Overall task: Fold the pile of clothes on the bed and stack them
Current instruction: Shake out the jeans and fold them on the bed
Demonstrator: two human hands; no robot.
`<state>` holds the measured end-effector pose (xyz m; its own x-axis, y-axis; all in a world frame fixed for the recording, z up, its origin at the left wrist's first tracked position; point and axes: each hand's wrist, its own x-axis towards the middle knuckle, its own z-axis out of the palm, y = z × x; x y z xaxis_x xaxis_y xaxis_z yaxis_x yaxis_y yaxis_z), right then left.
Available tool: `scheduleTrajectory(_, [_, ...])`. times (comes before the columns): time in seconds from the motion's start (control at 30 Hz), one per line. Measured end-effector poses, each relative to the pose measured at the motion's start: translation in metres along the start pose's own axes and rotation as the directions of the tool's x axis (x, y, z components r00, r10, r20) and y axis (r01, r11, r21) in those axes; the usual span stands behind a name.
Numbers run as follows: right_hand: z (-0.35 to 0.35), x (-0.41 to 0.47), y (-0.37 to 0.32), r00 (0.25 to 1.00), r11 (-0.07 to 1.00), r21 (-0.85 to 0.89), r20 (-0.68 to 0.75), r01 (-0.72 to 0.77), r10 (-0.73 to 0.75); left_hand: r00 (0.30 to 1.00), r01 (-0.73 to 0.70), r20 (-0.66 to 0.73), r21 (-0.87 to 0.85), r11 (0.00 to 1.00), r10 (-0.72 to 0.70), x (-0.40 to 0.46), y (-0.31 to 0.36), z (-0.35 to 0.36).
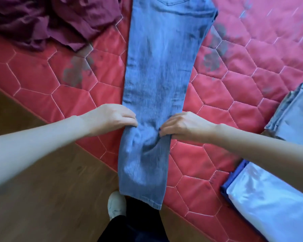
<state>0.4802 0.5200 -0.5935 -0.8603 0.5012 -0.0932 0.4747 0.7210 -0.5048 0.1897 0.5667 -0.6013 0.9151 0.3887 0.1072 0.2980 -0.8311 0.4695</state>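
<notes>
Light blue jeans (161,70) lie lengthwise on the red quilted bed (234,95), legs folded one over the other, the hems hanging over the bed's near edge. My left hand (112,117) grips the left side of the legs, fingers curled into the denim. Across from it, my right hand (184,126) pinches the right side at the same height, and the cloth bunches between them. A crumpled maroon garment (47,20) lies at the upper left.
A folded grey-blue garment (294,117) sits at the right edge of the bed. Nearer me lies a folded white and blue one (269,198). Wooden floor (42,189) is at lower left, with my foot (116,205) and dark trousers below.
</notes>
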Motion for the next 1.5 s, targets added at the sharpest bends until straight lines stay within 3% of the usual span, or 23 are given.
scheduleTrajectory(0.03, [-0.014,0.004,0.006,0.992,0.975,0.185,0.022,-0.123,0.121,0.992,0.119,-0.016,-0.117,0.986,-0.122,0.008,-0.003,-0.010])
scheduleTrajectory(0.07, [-0.030,0.011,0.015,0.966,0.872,0.429,0.009,-0.236,0.257,0.953,0.283,-0.023,-0.278,0.918,-0.301,0.020,-0.005,-0.024])
scheduleTrajectory(0.1, [-0.049,0.019,0.023,0.909,0.648,0.690,0.036,-0.323,0.416,0.883,0.404,-0.020,-0.475,0.782,-0.469,0.029,-0.015,-0.031])
scheduleTrajectory(0.13, [-0.064,0.027,0.031,0.810,0.398,0.855,0.045,-0.334,0.585,0.777,0.477,0.006,-0.657,0.584,-0.629,0.043,-0.023,-0.042])
scheduleTrajectory(0.17, [-0.074,0.035,0.046,0.645,0.173,0.938,0.066,-0.300,0.761,0.657,0.493,0.049,-0.782,0.380,-0.752,0.055,-0.032,-0.046])
scheduleTrajectory(0.2, [-0.079,0.042,0.064,0.492,0.041,0.966,0.094,-0.256,0.866,0.520,0.497,0.114,-0.846,0.191,-0.847,0.068,-0.037,-0.051])
scheduleTrajectory(0.23, [-0.080,0.049,0.079,0.373,-0.024,0.974,0.109,-0.227,0.922,0.392,0.464,0.179,-0.885,0.025,-0.902,0.080,-0.043,-0.048])
scheduleTrajectory(0.27, [-0.076,0.056,0.091,0.310,-0.041,0.974,0.111,-0.224,0.944,0.288,0.457,0.228,-0.886,-0.075,-0.930,0.087,-0.048,-0.042])
scheduleTrajectory(0.3, [-0.069,0.061,0.100,0.277,-0.047,0.967,0.118,-0.251,0.953,0.221,0.462,0.223,-0.881,-0.100,-0.949,0.093,-0.053,-0.032])
scheduleTrajectory(0.37, [-0.051,0.062,0.110,0.212,-0.032,0.938,0.111,-0.345,0.971,0.117,0.489,0.223,-0.861,-0.140,-0.968,0.095,-0.058,-0.015])
scheduleTrajectory(0.43, [-0.040,0.059,0.108,0.157,0.016,0.917,0.051,-0.398,0.986,0.068,0.414,0.270,-0.883,-0.219,-0.960,0.092,-0.051,-0.011])
scheduleTrajectory(0.6, [-0.015,0.041,0.063,0.167,0.092,0.866,-0.010,-0.491,0.986,0.252,0.527,0.107,-0.849,0.044,-0.962,0.070,-0.015,-0.003])
scheduleTrajectory(0.73, [0.016,0.016,0.017,0.187,0.128,0.867,-0.042,-0.481,0.981,0.248,0.616,0.077,-0.782,0.095,-0.966,0.043,0.013,0.010])
scheduleTrajectory(0.83, [0.032,-0.006,-0.013,0.156,0.118,0.862,-0.045,-0.493,0.987,0.274,0.638,0.131,-0.766,0.078,-0.953,0.027,0.052,0.022])
scheduleTrajectory(1.07, [0.070,-0.049,-0.100,0.105,0.047,0.801,0.020,-0.597,0.994,0.201,0.711,0.267,-0.702,-0.047,-0.942,-0.020,0.138,0.058])
scheduleTrajectory(1.13, [0.073,-0.050,-0.113,0.081,0.061,0.753,-0.010,-0.655,0.997,0.173,0.684,0.286,-0.724,-0.094,-0.943,-0.022,0.148,0.060])
scheduleTrajectory(1.2, [0.073,-0.044,-0.116,0.055,0.132,0.689,-0.133,-0.712,0.990,0.136,0.616,0.281,-0.775,-0.141,-0.950,-0.017,0.145,0.059])
scheduleTrajectory(1.27, [0.072,-0.035,-0.107,0.115,0.279,0.590,-0.300,-0.758,0.947,0.123,0.533,0.276,-0.829,-0.172,-0.953,-0.006,0.134,0.053])
scheduleTrajectory(1.33, [0.068,-0.021,-0.091,0.236,0.421,0.457,-0.407,-0.783,0.882,0.116,0.475,0.297,-0.855,-0.209,-0.948,0.008,0.118,0.046])
scheduleTrajectory(1.5, [0.047,0.018,-0.044,0.534,0.641,0.040,-0.514,-0.767,0.671,0.045,0.414,0.375,-0.850,-0.324,-0.926,0.029,0.087,0.043])
